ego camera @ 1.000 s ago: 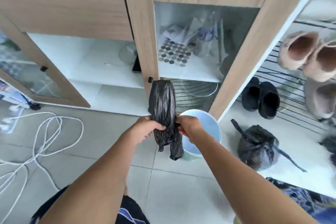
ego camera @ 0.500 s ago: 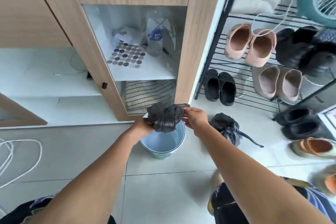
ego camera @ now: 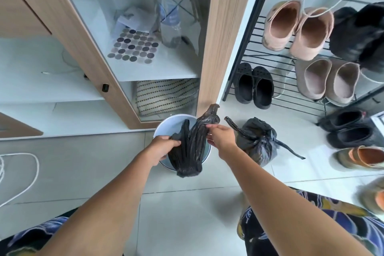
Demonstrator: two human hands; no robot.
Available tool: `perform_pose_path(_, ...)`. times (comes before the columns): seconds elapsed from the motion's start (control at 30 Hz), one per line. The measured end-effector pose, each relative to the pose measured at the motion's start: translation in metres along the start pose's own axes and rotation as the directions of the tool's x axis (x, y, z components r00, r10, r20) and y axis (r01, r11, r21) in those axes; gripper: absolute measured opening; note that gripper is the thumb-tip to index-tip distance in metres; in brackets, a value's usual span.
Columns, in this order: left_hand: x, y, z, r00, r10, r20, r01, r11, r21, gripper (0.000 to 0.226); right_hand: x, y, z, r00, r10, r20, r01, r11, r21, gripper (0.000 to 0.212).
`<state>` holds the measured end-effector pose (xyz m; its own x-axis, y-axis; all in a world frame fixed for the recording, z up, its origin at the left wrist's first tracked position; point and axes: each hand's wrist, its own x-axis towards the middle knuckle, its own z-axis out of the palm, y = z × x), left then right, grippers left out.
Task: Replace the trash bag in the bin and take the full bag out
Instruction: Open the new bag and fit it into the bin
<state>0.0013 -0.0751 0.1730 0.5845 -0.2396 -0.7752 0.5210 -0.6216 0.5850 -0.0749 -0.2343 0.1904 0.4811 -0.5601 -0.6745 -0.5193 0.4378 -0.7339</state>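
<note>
— Where are you in the job?

— You're opening the new bag (ego camera: 192, 147) over the bin (ego camera: 166, 124) at the middle of the frame. Your left hand (ego camera: 164, 147) clutches its left edge, your right hand (ego camera: 221, 136) pinches the upper right edge. The full bag (ego camera: 258, 141) sits tied on the floor, just right of the bin.

— What next?

— I'd say pull the edges apart, find the mouth, then lower it in.
</note>
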Motion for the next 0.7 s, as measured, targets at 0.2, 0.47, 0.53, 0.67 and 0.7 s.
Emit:
perform_pose_path(0.2, -0.003, 0.006, -0.009, 0.982, 0.038, -0.187, -0.079, 0.974, -0.214, 0.017, -0.001, -0.004, -0.001, 0.999, 0.05, 0.014, -0.051, 0.995, 0.088, 0.009)
perform_pose_path(0.47, -0.027, 0.022, -0.03, 0.967, 0.075, -0.244, -0.169, 0.905, -0.391, 0.027, -0.02, -0.021, -0.002, 0.998, 0.02, -0.055, -0.008, 0.978, 0.211, 0.039)
perform_pose_path(0.53, -0.035, 0.026, -0.038, 0.967, 0.097, -0.235, -0.187, 0.897, -0.4, 0.046, -0.027, -0.028, -0.003, 0.999, 0.024, -0.038, -0.014, 0.969, 0.248, 0.031)
perform_pose_path(0.67, -0.039, 0.024, -0.049, 0.967, 0.141, -0.215, -0.207, 0.922, -0.327, 0.055, -0.037, -0.034, -0.008, 1.0, 0.027, -0.007, -0.024, 0.964, 0.263, 0.027)
perform_pose_path(0.7, -0.041, 0.023, -0.05, 0.967, 0.138, -0.212, -0.201, 0.928, -0.313, 0.047, -0.039, -0.035, -0.01, 1.0, 0.029, 0.009, -0.03, 0.969, 0.247, 0.026)
